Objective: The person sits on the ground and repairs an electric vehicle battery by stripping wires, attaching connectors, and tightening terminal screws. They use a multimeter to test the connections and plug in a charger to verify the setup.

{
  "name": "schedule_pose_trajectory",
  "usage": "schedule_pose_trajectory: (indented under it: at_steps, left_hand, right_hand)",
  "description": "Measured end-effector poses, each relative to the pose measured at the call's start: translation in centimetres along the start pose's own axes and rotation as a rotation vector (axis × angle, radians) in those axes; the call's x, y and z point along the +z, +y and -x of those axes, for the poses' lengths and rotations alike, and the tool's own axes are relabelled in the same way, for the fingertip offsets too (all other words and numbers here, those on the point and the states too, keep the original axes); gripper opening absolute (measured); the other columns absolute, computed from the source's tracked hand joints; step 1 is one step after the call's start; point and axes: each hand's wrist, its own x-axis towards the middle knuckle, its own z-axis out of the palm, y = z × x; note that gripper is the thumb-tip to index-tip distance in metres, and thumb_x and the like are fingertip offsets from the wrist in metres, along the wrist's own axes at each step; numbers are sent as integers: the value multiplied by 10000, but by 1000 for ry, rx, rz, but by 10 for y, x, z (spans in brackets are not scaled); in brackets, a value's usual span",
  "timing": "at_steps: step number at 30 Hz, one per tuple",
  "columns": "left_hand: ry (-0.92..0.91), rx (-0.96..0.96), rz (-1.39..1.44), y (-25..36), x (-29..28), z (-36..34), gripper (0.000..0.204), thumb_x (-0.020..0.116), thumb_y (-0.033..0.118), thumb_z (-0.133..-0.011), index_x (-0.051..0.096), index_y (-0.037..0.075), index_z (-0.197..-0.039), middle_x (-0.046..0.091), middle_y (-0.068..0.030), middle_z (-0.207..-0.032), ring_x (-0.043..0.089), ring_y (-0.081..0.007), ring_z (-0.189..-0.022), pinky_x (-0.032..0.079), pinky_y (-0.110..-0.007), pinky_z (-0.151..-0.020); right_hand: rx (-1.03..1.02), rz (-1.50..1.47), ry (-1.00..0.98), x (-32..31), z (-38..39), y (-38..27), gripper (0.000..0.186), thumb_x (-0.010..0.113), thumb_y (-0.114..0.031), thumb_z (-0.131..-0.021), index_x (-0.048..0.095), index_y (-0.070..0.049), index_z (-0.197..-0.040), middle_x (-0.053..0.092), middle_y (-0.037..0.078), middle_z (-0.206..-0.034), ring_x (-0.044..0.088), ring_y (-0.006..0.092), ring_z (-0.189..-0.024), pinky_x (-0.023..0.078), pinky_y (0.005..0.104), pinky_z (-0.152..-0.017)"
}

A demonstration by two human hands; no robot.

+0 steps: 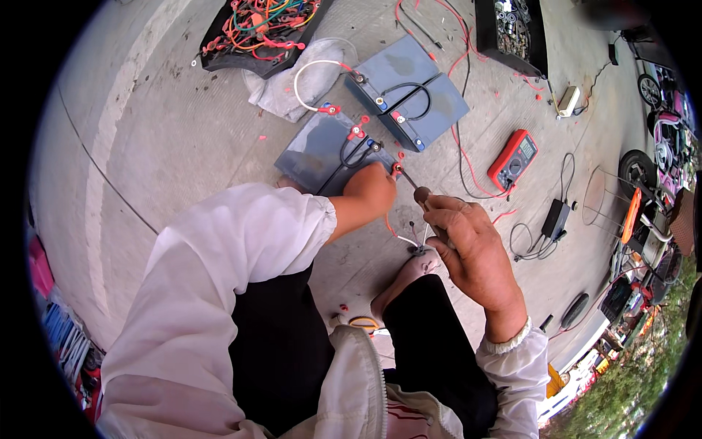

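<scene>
Grey battery (pixel 322 150) lies on the concrete floor just beyond both hands; it looks heavy and rigid. Left hand (pixel 371 189) pinches a red terminal lead at its corner; right hand (pixel 462 241) clamps a slim, stiff screwdriver (pixel 418 192).

A red multimeter (pixel 512 159) lies on the concrete ground (pixel 175 139). Just below it sits a black adapter (pixel 556 218) with coiled cable. Far left of the multimeter, a black tray (pixel 219 51) holds tangled coloured wires, clear plastic sheet (pixel 292 80) beside it. Above the multimeter stands a black parts box (pixel 512 29).
</scene>
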Motion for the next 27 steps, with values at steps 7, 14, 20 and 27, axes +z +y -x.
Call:
schedule_pose_trajectory:
  at_steps: [7, 14, 20, 27]
  left_hand:
    - [-53, 105, 13, 1, -4, -5, 304, 574, 265, -933, 714, 33, -795, 713, -125, -704, 696, -305, -693, 534, -420, -699]
    - [-185, 58, 125, -7, 1, -15, 399, 531, 280, -955, 698, -14, -745, 698, -150, -648, 697, -251, -563, 566, -369, -581]
    - [-362, 7, 307, -7, -10, -14, 388, 521, 264, -953, 691, -28, -763, 709, -169, -702, 701, -240, -561, 559, -356, -501]
    - [-463, -26, 366, -10, -16, -18, 351, 526, 259, -937, 693, -37, -849, 726, -158, -769, 696, -228, -568, 526, -329, -471]
  right_hand:
    - [70, -27, 186, 9, -9, 0, 349, 736, -85, -835, 547, -35, -1125, 647, 177, -1145, 632, 373, -980, 524, 416, -818]
    - [380, 105, 225, 2, -28, -18, 324, 713, -141, -884, 516, -13, -1107, 649, 194, -965, 661, 408, -804, 539, 437, -684]
    - [355, 319, 99, -1, -36, -25, 270, 656, -185, -926, 537, -71, -1140, 668, 179, -927, 670, 367, -751, 536, 435, -630]
    - [245, 300, 57, 1, -39, -39, 208, 592, -128, -958, 522, -44, -1135, 697, 188, -961, 679, 368, -876, 541, 436, -702]
